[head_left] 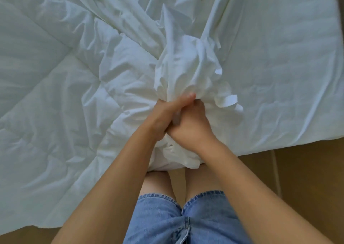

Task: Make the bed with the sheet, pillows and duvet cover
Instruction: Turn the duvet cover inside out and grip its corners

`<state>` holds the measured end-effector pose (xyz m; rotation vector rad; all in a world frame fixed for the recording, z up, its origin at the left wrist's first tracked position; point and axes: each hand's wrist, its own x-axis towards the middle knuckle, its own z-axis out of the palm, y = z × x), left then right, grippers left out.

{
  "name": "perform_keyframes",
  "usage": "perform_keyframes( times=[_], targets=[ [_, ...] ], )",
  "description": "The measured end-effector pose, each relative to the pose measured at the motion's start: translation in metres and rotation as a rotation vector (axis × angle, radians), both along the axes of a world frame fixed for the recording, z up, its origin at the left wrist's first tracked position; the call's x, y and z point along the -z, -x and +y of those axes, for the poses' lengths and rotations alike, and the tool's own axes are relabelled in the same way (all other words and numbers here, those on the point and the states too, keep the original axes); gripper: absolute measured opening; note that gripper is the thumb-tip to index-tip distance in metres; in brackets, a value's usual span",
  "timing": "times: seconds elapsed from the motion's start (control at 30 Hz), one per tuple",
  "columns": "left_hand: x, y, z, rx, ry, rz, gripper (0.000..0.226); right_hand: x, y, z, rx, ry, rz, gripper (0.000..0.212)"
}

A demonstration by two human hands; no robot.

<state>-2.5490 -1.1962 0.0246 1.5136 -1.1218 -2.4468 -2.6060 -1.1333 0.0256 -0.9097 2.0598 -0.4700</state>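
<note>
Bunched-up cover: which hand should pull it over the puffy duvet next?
Probably the left hand. It is on the side where the quilted duvet lies, so it can draw the bunched cover that way. The right hand, fingers curled into the cover, sits nearer the flat sheet and can anchor.

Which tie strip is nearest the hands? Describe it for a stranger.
On the bed, the left hand and right hand grip a bunched duvet cover. Just right of them a flat tie strip sticks out; the other strip sits farther up.
</note>
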Motion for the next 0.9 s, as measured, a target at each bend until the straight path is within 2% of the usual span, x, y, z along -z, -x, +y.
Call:
perform_keyframes(
  times=[0.07,0.13,0.2,0.23,0.27,0.3,0.33,0.37,0.43,0.5,0.57,0.63,0.7,0.77,0.83,0.9],
  targets=[
    [0.001,-0.001,-0.007,0.004,0.009,-0.086,0.063,0.000,-0.007,0.002,-0.099,-0.058,-0.051,0.055],
    [0.003,-0.001,-0.015,0.046,0.042,-0.099,0.050,-0.007,-0.001,0.011,-0.068,0.056,-0.244,0.067],
    [0.007,0.001,-0.018,0.041,0.088,-0.130,0.039,-0.015,0.005,0.022,0.143,0.262,-0.530,0.063],
    [0.010,0.002,-0.018,0.007,0.094,-0.170,0.035,-0.017,0.009,0.025,0.355,0.327,-0.618,0.056],
    [0.013,0.002,-0.018,-0.033,0.087,-0.212,0.030,-0.015,0.014,0.028,0.583,0.359,-0.625,0.047],
    [0.016,0.000,-0.018,-0.067,0.074,-0.237,0.027,-0.012,0.022,0.030,0.733,0.361,-0.522,0.039],
    [0.018,-0.001,-0.017,-0.086,0.063,-0.238,0.027,-0.007,0.033,0.032,0.762,0.318,-0.322,0.033],
    [0.019,-0.003,-0.017,-0.094,0.055,-0.220,0.030,0.001,0.045,0.035,0.681,0.233,-0.096,0.031],
    [0.019,-0.007,-0.019,-0.102,0.036,-0.168,0.037,0.016,0.062,0.042,0.326,0.000,0.218,0.042],
    [0.018,-0.009,-0.021,-0.121,0.015,-0.108,0.038,0.024,0.070,0.045,0.012,-0.158,0.338,0.047],
    [0.016,-0.008,-0.020,-0.125,0.002,-0.065,0.042,0.027,0.071,0.044,-0.150,-0.130,0.401,0.031],
    [0.014,-0.008,-0.018,-0.118,-0.019,-0.023,0.047,0.026,0.073,0.038,-0.157,-0.024,0.330,0.020],
    [0.012,-0.008,-0.017,-0.090,-0.076,0.020,0.050,0.024,0.074,0.032,-0.032,0.047,0.100,0.018],
    [0.011,-0.009,-0.019,-0.065,-0.127,0.082,0.043,0.018,0.073,0.026,0.080,0.122,-0.133,0.012],
    [0.011,-0.010,-0.020,-0.070,-0.172,0.164,0.033,0.014,0.072,0.022,0.119,0.153,-0.316,0.026],
    [0.011,-0.011,-0.022,-0.056,-0.211,0.220,0.029,0.014,0.069,0.021,0.112,0.151,-0.344,0.028]
  ],
)
